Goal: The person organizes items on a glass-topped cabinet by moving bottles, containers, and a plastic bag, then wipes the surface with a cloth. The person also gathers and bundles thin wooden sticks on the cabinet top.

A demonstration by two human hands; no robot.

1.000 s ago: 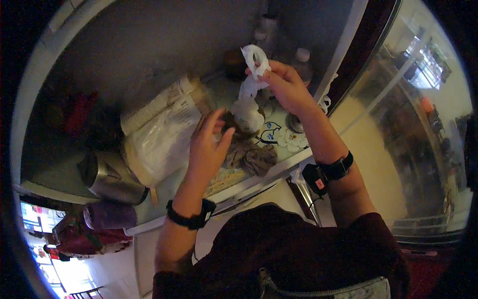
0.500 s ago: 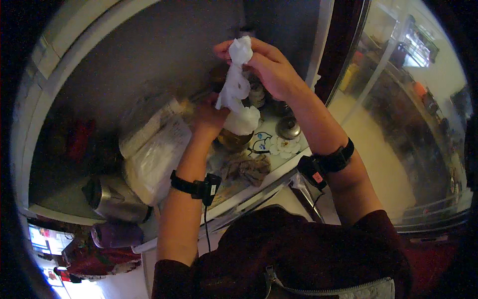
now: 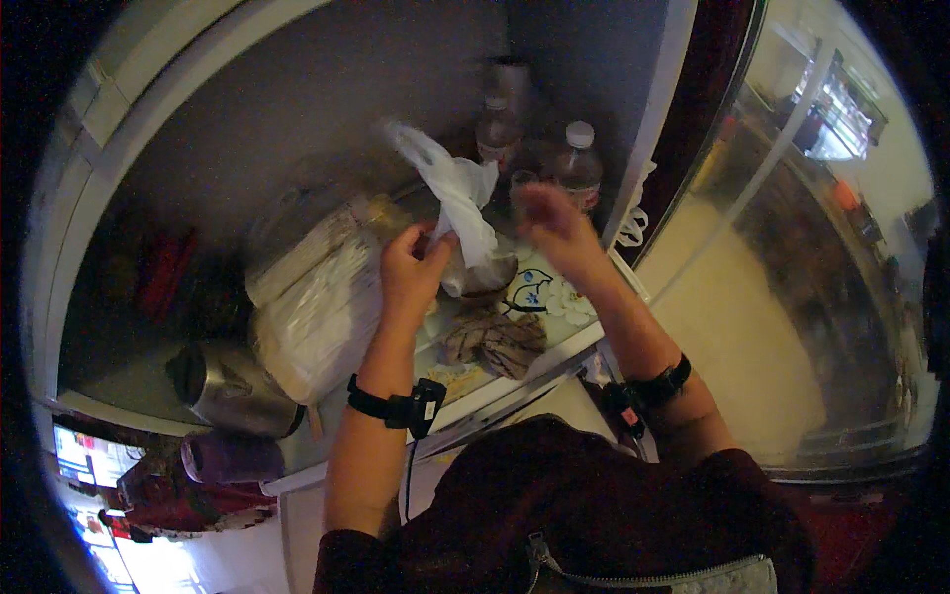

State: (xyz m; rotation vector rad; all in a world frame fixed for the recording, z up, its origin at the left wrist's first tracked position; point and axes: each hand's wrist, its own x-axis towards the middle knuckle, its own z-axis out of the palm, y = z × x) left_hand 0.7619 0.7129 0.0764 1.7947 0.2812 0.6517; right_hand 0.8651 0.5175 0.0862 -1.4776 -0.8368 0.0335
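In the head view, a thin, crinkled white plastic bag (image 3: 463,205) was held above the desk (image 3: 572,343), its looped top leaning to the left and its lower folds hanging over a rounded brown vessel (image 3: 485,294). The bag was pinched in the grip of the left hand (image 3: 411,272), between thumb and fingers; the right hand (image 3: 559,233) was seen blurred just beside it, and whether its grip was spread or pressed together cannot be told. A rumpled brown cloth (image 3: 497,342) was set near the desk's straight, pale front edge. Smooth, clear-wrapped packaging (image 3: 322,332) and a rounded metal kettle (image 3: 237,396) were seen to the left; a clear, white-capped bottle (image 3: 579,173) was placed behind the right hand. Open room was left above the bag, before the grey wall (image 3: 346,89).
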